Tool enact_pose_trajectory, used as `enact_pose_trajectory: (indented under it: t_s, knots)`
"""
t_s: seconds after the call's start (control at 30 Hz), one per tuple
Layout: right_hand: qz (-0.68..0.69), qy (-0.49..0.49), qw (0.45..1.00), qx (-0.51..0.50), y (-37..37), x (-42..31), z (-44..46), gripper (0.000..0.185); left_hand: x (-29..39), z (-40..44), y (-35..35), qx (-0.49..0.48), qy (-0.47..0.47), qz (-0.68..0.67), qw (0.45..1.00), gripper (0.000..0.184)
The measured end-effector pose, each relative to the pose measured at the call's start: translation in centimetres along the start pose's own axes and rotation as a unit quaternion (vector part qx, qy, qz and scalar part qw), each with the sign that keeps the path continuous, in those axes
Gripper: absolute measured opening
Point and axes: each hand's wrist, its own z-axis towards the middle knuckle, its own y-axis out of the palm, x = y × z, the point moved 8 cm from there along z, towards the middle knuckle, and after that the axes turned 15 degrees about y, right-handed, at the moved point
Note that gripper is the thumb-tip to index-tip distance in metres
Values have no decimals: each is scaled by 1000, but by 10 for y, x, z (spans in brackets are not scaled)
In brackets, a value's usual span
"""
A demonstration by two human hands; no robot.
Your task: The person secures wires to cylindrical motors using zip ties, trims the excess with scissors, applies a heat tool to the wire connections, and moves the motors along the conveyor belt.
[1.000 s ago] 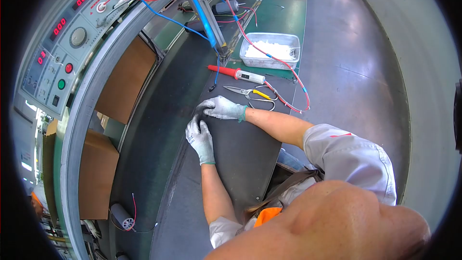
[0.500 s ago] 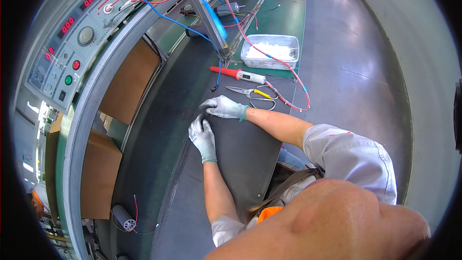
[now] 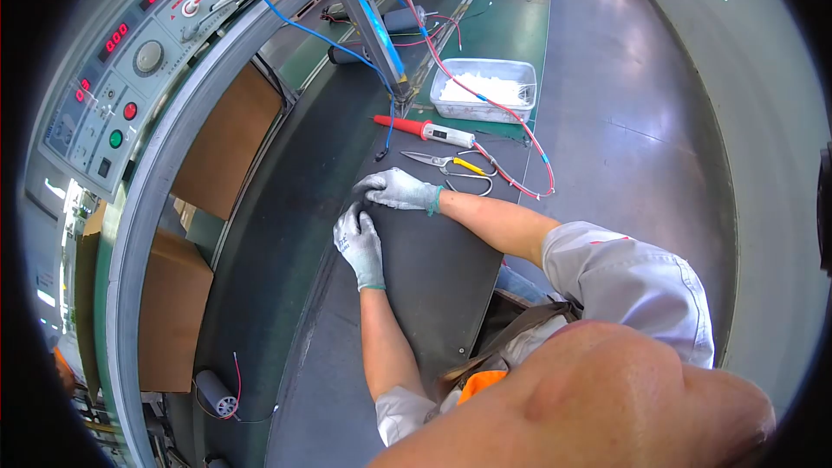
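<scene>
My right hand (image 3: 399,190), in a grey-white glove with a green cuff, rests on the dark bench mat (image 3: 433,269). Its bent fingers point left, the thumb a little apart. Just below it, my left hand (image 3: 358,244), gloved alike, points up the frame with its thumb apart from the fingers. The darkened fingertips of both hands almost meet, and no object shows between them. Beyond my right hand lie scissors (image 3: 468,165) with a yellow-wrapped handle. Further on is a red and white probe (image 3: 446,135) on a red cable.
A clear tub (image 3: 483,111) of white pieces stands beyond the probe, near a metal post (image 3: 368,22). A test unit (image 3: 113,78) with red digits is at upper left. Cardboard boxes (image 3: 173,312) stand left. One motor (image 3: 214,392) lies lower left, others at the top.
The whole view has shifted slightly with my head. Both hands keep practically the same pose and place on the mat.
</scene>
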Motion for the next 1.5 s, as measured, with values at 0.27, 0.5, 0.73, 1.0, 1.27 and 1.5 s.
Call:
enact_pose_trajectory:
  t_s: [0.27,0.5,0.73,1.0,1.27,1.5]
  knots:
    - [14,-8,1000,3,1,0,0,30,-2,-1,1,6,2,0,1000,23]
    - [18,-3,1000,-4,1,0,0,31,-2,-1,1,4,0,-2,1000,22]
    - [19,-11,1000,-3,1,-1,-1,31,0,0,-1,3,4,7,1000,22]
    - [33,3,999,-6,1,-1,-1,30,0,0,-2,4,4,-5,1000,22]
    - [43,14,999,-17,3,2,0,32,0,-1,-2,1,-1,0,1000,22]
    - [6,3,1000,-1,2,0,0,31,1,-1,-3,5,5,8,1000,22]
